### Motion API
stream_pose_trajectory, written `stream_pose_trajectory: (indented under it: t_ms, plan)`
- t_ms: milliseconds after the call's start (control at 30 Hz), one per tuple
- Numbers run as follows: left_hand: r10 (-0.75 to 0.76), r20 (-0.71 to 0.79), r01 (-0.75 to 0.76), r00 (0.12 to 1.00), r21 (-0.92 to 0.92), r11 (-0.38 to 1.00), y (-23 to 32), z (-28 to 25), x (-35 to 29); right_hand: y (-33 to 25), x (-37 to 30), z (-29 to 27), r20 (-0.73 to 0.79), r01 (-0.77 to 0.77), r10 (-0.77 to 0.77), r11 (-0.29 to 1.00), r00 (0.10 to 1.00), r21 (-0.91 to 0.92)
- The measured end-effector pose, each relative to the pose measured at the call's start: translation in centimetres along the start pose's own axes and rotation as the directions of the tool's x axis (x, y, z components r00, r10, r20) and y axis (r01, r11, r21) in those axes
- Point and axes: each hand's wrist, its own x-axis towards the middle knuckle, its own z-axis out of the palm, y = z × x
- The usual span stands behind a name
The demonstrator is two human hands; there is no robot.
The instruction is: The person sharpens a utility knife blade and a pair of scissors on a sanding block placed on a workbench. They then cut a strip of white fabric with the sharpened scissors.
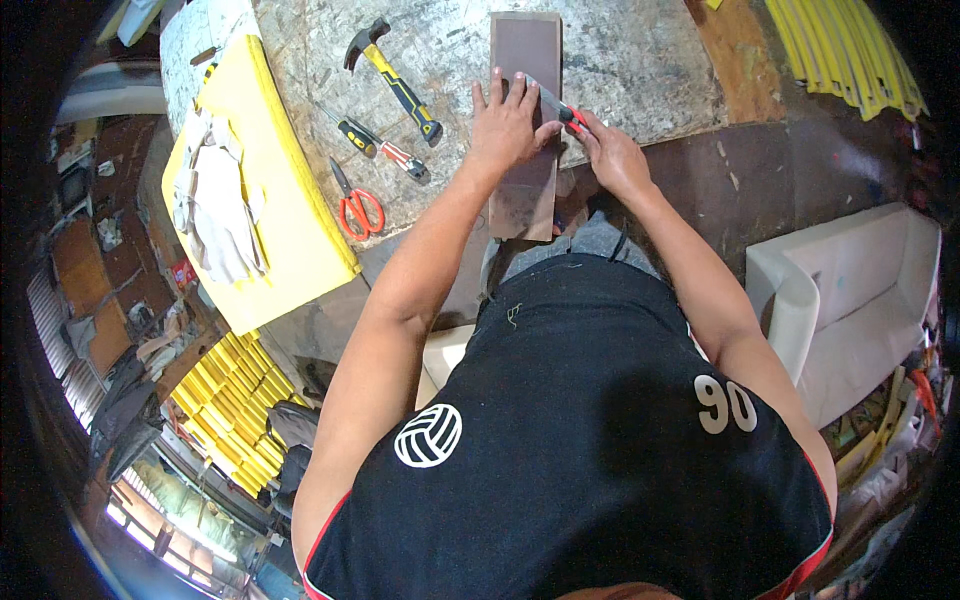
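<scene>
Presently, by clock directions with 12 at the top of the view: right hand (618, 158), closed round the handle of a red-and-grey utility knife (572, 118). Knife aimed between 10 and 11, slanted across the right long edge of a brown board (525, 205); whether the board is touched by the blade cannot be told.

Left hand (505, 125), grasping nothing, laid on the board with fingers spread toward 12; thumb turned toward the knife, near it. Board lying at 9 to 10 from the right hand, directly under the left, which is the nearer; long axis run from 12 to 6.

From the left hand outward, on the worn grey table (640, 60): claw hammer (398, 88), between 9 and 10; yellow-and-black screwdriver (357, 137), at 9; red-handled scissors (358, 212), at 8. Beyond these, yellow sheet (300, 250), with pale gloves or cloth (222, 200) laid upon it. Pale sofa (850, 300), at 4 from the right hand. Containers: none made out.
</scene>
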Motion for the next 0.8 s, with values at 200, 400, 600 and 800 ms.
stream_pose_trajectory:
  t_ms: [200,400,600,800]
  plan:
    - [-0.009,0.16,0.011,0.987,-0.012,1.0,4.1,-0.5,-6.7,3.4,-6.1,1.7,0.063,0.025,-0.026,0.999,0.998,0.03]
    - [-0.026,0.138,0.019,0.99,0.049,0.999,1.0,-1.0,-1.0,1.4,-0.4,0.5,-0.004,0.06,-0.06,0.997,0.998,0.052]
    - [-0.002,0.13,-0.001,0.992,0.024,1.0,3.6,0.1,-5.3,3.4,-4.7,1.4,0.086,0.008,-0.007,1.0,0.996,-0.011]
    - [0.021,0.057,-0.026,0.998,0.083,0.996,1.5,-0.3,-2.0,1.2,-1.4,-0.1,-0.074,0.098,-0.099,0.995,0.992,-0.016]
